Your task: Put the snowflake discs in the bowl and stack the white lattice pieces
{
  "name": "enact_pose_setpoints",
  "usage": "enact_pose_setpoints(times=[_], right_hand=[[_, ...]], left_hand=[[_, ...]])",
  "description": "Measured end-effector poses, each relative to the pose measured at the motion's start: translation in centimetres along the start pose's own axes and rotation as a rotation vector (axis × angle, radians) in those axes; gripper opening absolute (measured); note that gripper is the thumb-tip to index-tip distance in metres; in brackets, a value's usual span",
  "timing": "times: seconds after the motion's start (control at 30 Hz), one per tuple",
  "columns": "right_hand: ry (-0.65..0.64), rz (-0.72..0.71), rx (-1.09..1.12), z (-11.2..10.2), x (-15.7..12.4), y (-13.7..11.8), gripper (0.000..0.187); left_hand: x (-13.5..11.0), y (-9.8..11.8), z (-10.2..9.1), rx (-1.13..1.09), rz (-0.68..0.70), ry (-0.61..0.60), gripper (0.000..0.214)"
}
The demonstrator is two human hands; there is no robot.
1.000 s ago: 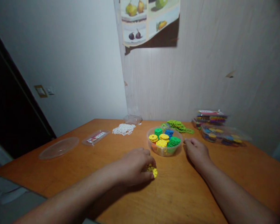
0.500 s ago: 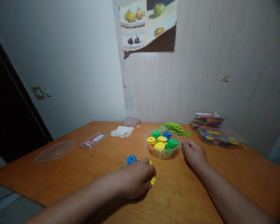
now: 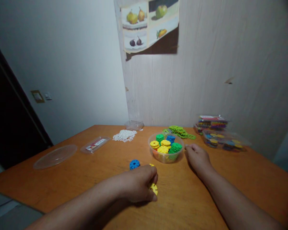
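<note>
My left hand (image 3: 141, 183) rests low over the table, thumb and fingers curled on a yellow notched disc (image 3: 154, 189). Another bit of yellow (image 3: 151, 165) shows above its knuckles, and the palm side is hidden. Just behind this hand lies a blue notched disc (image 3: 134, 164). A clear round tub (image 3: 166, 157) holds stacks of green, blue and yellow discs, with some orange near its bottom. Close against the tub's right side, my right hand (image 3: 198, 157) is closed on the table; whatever its fingers hold, if anything, is hidden.
White pieces (image 3: 124, 135) lie heaped at the back. Light-green pieces (image 3: 180, 132) are piled behind the tub. Boxes of discs (image 3: 223, 140) and a packed clear case (image 3: 212, 122) stand at back right. A round lid (image 3: 55, 156) and a labelled lid (image 3: 95, 145) lie left.
My left thumb has moved lower, away from the fingers, and the yellow under the hand now shows in two separate places. My right hand stays beside the tub. The view has shifted slightly.
</note>
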State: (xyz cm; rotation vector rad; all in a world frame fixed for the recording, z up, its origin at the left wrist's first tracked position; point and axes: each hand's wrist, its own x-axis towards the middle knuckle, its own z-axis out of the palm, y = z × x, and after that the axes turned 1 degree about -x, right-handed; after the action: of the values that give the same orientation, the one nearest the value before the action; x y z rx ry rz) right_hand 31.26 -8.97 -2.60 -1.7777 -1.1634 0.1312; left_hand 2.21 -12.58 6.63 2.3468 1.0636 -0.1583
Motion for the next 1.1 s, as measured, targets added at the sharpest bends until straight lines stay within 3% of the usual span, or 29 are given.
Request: enact_pose_setpoints(times=[0.1, 0.2, 0.37, 0.43, 0.53, 0.67, 0.87, 1.1], right_hand=[[0.000, -0.003, -0.010, 0.0, 0.0, 0.0, 0.041], [0.006, -0.006, -0.027, 0.1, 0.1, 0.0, 0.041], [0.004, -0.005, 0.002, 0.3, 0.1, 0.1, 0.040], [-0.002, -0.001, 0.012, 0.4, 0.1, 0.3, 0.040], [-0.011, 0.005, 0.016, 0.5, 0.2, 0.4, 0.040], [-0.010, 0.002, 0.007, 0.5, 0.3, 0.5, 0.039], [-0.009, -0.011, 0.006, 0.5, 0.2, 0.3, 0.039], [0.000, -0.016, -0.010, 0.4, 0.1, 0.0, 0.040]], left_hand=[[0.2, -0.5, 0.2, -0.097, 0.023, -0.006, 0.026], [0.5, -0.6, -0.8, -0.249, 0.093, 0.047, 0.013], [2.3, 0.4, -4.6, -0.448, 0.253, 0.273, 0.013], [3.8, 0.5, -5.8, -0.445, 0.268, 0.416, 0.012], [6.5, 0.3, -6.7, -0.468, 0.240, 0.500, 0.011], [9.0, 0.1, -6.7, -0.464, 0.204, 0.486, 0.005], [9.5, 0.0, -5.9, -0.443, 0.196, 0.411, 0.002], [9.3, 0.2, -6.4, -0.077, 0.230, 0.420, 0.020]])
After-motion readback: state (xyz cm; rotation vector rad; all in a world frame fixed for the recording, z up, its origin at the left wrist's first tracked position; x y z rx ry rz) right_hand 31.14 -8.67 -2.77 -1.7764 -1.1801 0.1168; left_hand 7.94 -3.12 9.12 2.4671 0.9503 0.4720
